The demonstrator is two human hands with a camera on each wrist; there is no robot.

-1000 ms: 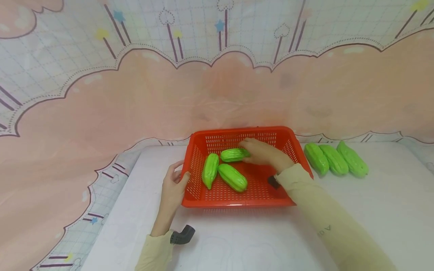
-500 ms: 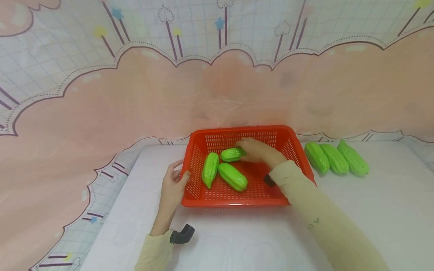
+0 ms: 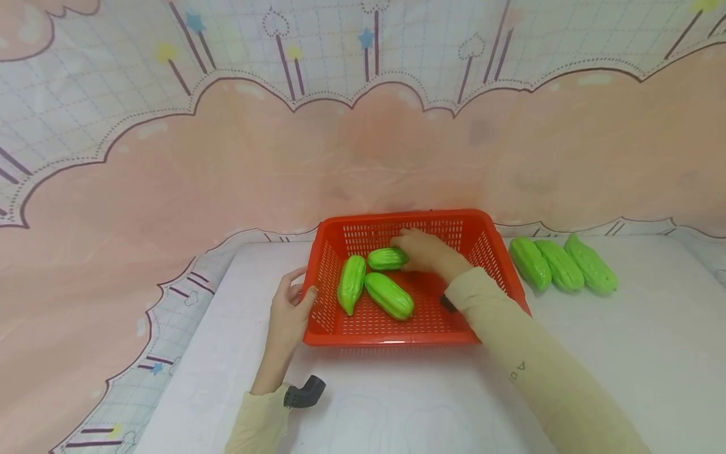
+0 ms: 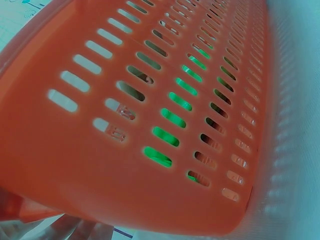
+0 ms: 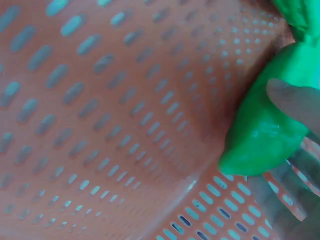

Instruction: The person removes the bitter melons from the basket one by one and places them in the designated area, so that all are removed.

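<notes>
A red plastic basket with slotted walls stands on the white table. My left hand grips its left rim, thumb over the edge and fingers outside. Inside the basket my right hand holds a green bitter gourd near the back wall. In the right wrist view, the thumb lies on top of this gourd and the fingers pass beneath it. A second bitter gourd lies along the basket's left side, and a third bitter gourd slants across the middle. The right fingertips are hidden in the head view.
To the right of the basket, a row of three green gourds lies on the table. A patterned cloth hangs directly behind the table. A black device is strapped at the left wrist.
My right hand has shifted slightly left along the held bitter gourd, the forearm following. The left hand and the basket stay where they were.
</notes>
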